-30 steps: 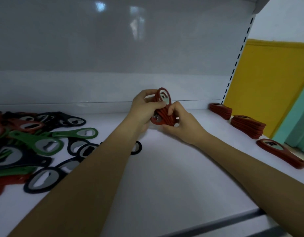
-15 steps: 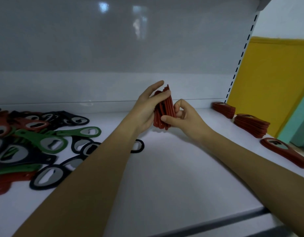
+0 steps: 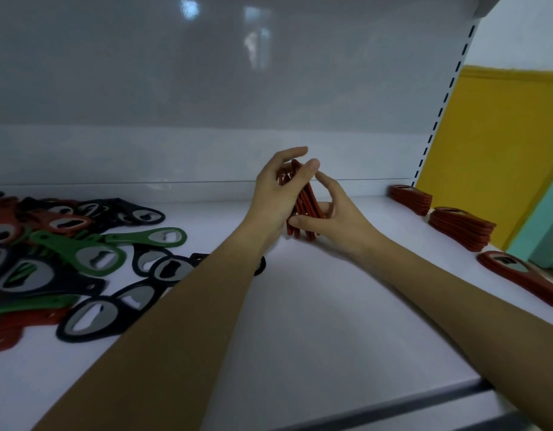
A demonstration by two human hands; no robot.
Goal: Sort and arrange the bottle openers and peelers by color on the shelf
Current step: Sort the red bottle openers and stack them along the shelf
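At the centre of the frame, fingertips point(image 3: 312, 164) of the left hand point(image 3: 273, 199) curl over the top of a bundle of red bottle openers point(image 3: 305, 205), clamping it from the near side. The right hand point(image 3: 343, 220) pinches the bundle's lower end with its thumb, its index finger arched above. The bundle stands on edge, tilted, low over the white shelf point(image 3: 300, 321); whether it touches the shelf is unclear. The openers look thin, stiff and light, plastic with metal insets. Their flat faces would likely slide on one another, so squeezing both ends and the flat sides together seems the safest hold. At the right edge lie a far red stack point(image 3: 410, 199), a nearer red stack point(image 3: 460, 227) and a single red opener point(image 3: 524, 276). At the left lies a mixed pile point(image 3: 69, 253) of green, black and red openers.
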